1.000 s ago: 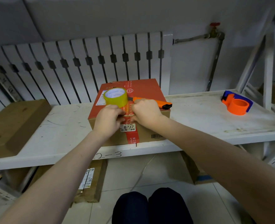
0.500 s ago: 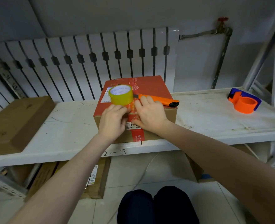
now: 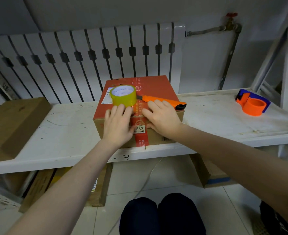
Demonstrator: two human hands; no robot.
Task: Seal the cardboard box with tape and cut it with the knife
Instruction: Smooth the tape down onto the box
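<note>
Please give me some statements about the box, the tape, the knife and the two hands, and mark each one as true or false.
1. The tape roll stands on top of the cardboard box. True.
2. The right hand holds the knife. False: the knife lies on the box, not gripped.
3. Both hands press flat near the box's front edge. True; the left hand too.
4. The orange tape dispenser sits on the box. False: it sits on the shelf, far right.

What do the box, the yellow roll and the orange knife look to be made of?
Box: cardboard, with a matte red printed top and plain brown sides. Yellow roll: glossy, see-through plastic tape on a pale core. Knife: likely moulded plastic, smooth orange with a black end.
</note>
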